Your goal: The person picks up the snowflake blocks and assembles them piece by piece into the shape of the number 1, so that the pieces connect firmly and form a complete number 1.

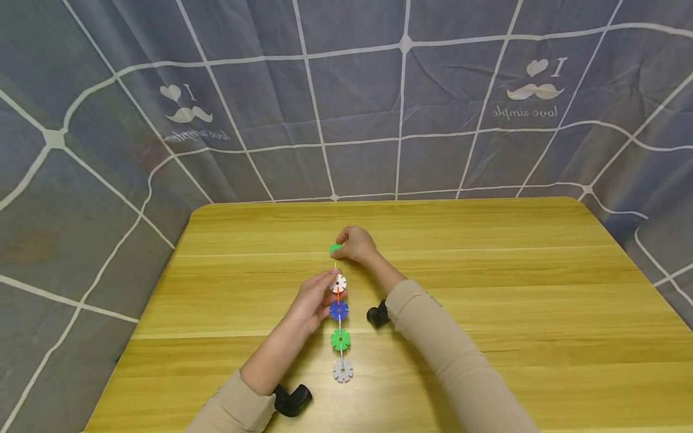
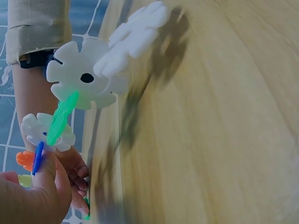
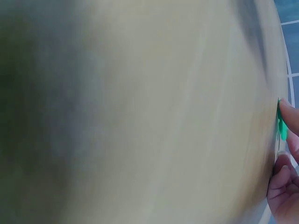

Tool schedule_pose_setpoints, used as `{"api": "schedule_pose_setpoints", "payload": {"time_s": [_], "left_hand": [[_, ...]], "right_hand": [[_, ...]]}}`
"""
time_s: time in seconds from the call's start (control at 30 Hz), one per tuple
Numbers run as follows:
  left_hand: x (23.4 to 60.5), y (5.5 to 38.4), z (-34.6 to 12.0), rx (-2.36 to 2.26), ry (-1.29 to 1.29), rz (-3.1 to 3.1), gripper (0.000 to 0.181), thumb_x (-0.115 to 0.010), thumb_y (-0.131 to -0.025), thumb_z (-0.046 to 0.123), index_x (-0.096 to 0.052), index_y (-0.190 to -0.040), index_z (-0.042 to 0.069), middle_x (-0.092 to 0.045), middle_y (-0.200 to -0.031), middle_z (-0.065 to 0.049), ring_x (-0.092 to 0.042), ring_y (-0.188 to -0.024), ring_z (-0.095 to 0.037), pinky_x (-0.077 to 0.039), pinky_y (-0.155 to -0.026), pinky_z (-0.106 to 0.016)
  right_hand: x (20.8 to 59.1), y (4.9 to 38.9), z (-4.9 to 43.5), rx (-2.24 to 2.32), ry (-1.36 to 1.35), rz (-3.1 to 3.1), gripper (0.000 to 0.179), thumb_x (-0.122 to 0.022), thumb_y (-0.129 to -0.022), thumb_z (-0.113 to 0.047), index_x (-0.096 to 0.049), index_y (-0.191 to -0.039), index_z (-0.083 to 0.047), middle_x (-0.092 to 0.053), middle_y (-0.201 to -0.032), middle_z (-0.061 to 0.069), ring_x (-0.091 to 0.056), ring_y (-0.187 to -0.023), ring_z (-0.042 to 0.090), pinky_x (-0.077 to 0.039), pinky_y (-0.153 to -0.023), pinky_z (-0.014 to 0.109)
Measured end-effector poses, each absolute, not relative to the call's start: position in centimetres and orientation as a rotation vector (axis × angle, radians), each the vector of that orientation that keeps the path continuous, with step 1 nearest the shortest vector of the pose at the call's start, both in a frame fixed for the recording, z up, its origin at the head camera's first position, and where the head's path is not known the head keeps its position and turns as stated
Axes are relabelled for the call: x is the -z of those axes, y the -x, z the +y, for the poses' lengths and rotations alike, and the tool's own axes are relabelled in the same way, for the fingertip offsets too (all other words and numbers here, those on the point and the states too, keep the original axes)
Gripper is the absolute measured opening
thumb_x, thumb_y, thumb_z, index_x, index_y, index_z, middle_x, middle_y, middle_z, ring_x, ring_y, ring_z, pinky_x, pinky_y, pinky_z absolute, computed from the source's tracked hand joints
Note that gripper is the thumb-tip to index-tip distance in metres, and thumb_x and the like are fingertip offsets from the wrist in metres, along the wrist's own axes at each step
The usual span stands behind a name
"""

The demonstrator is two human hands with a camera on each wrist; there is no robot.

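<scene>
My left hand (image 1: 313, 300) grips the far end of a chain of notched, flower-shaped plastic discs, with the thumb on a white disc (image 1: 340, 284). Down the chain toward me come an orange disc seen edge-on, a blue disc (image 1: 339, 310), a green disc (image 1: 340, 340) and a white end disc (image 1: 343, 371), with edge-on white ones between. A yellow disc (image 2: 24, 180) sticks out at the far end. Just beyond it, my right hand (image 1: 357, 245) pinches a separate green disc (image 3: 283, 125) low over the table. The fingers partly hide that disc.
The wooden table (image 1: 514, 288) spreads out on both sides of the hands. Behind it hangs a grey curtain (image 1: 357, 102) with white lines. A black wrist device (image 1: 293, 400) shows at the left sleeve, another black device (image 1: 377, 314) at the right sleeve.
</scene>
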State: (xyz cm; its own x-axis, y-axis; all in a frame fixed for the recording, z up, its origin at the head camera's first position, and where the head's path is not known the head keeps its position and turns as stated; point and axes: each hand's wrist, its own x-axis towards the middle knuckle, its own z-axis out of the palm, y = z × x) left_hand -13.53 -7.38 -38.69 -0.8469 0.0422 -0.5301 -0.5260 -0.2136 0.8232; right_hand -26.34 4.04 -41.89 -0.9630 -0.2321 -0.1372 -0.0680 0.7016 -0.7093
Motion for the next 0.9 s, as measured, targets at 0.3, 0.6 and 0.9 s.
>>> {"api": "schedule_pose_setpoints", "payload": {"time_s": [0.3, 0.6, 0.9], "left_hand": [[38.5, 13.6, -7.4, -2.092, 0.534, 1.674, 0.044, -0.051, -0.096, 0.032, -0.052, -0.129, 0.003, -0.061, -0.082, 0.004, -0.063, -0.069, -0.005, -0.032, -0.047, -0.012], [38.3, 13.8, -6.9, -2.078, 0.539, 1.676, 0.043, -0.052, -0.096, 0.031, -0.052, -0.128, 0.003, -0.061, -0.081, 0.003, -0.062, -0.064, -0.003, -0.028, -0.040, -0.010], [38.5, 13.7, -6.4, -2.096, 0.531, 1.650, 0.043, -0.052, -0.096, 0.030, -0.052, -0.128, 0.001, -0.060, -0.082, 0.003, -0.063, -0.067, -0.004, -0.029, -0.041, -0.010]], "right_hand": [[41.9, 26.1, 4.7, 1.312, 0.213, 2.608, 0.024, -0.079, -0.073, -0.006, -0.063, -0.090, -0.001, -0.054, -0.068, 0.003, -0.048, -0.060, 0.012, -0.040, -0.053, 0.019], [41.9, 25.8, 6.3, 1.607, 0.092, 2.316, 0.021, -0.069, -0.081, 0.001, -0.064, -0.101, 0.004, -0.060, -0.069, 0.007, -0.056, -0.054, 0.012, -0.050, -0.052, 0.021], [41.0, 24.6, 8.1, 1.735, 0.128, 2.147, 0.026, -0.065, -0.084, 0.001, -0.061, -0.109, 0.008, -0.059, -0.064, 0.003, -0.054, -0.054, 0.012, -0.047, -0.053, 0.019]]}}
